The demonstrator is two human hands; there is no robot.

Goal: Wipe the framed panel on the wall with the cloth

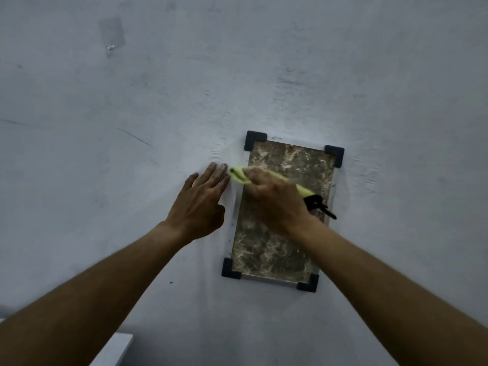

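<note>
Left hand [202,204]: lay flat on the wall [264,62], fingers [216,173] straight and released, holding nothing.
Right hand [274,202]: kinda blurry, but its fingers were curled over the cloth [237,175], grasping it against the panel's upper part.
Cloth: yellow-green and bunched up, with one end poking out past the right fingertips, nearly touching the left fingertips.
Framed panel [277,249]: mottled brown, sat under and below the right fingers, just right of the left ones, with black corner pieces [254,138].
Black bit [315,203]: hung just beside the right wrist; couldn't tell what it was.
</note>
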